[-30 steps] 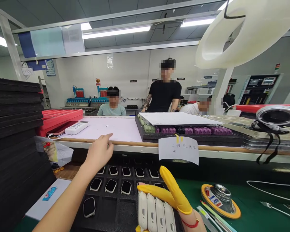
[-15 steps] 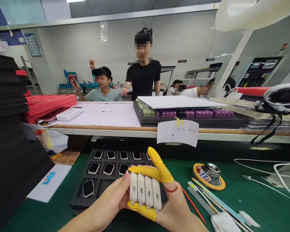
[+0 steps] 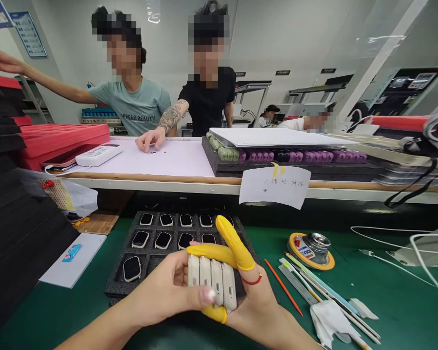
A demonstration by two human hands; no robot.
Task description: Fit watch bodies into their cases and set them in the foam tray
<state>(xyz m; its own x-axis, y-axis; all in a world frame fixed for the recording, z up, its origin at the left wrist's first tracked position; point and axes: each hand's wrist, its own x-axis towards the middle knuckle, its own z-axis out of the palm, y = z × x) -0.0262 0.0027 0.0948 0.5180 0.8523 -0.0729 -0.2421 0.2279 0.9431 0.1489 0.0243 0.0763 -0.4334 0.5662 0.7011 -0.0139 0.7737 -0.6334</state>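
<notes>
Several pale beige watch cases (image 3: 217, 284) stand side by side in a row between my hands. Yellow covers sit on fingers of my right hand (image 3: 253, 291), which grips the row from the right, one covered finger over the top and one beneath; another points up. From the left, my left hand (image 3: 171, 291) closes on the same row, its thumb lying across the front of the cases. Behind them is a black foam tray (image 3: 151, 261) holding several watches with dark screens, partly hidden by my hands.
On the green bench (image 3: 277, 330) lie an orange tape roll (image 3: 326, 262), a red stick (image 3: 283, 288), thin tools and white tissue (image 3: 328, 318). Black foam stacks (image 3: 18, 243) rise at left. Two people stand behind the shelf (image 3: 168, 165); one person's hand (image 3: 151, 139) rests on it.
My left thumb has moved from the row's upper left down across its front. The seated person now stands, reaching left; the other person's hand has come down to the shelf. The view has shifted.
</notes>
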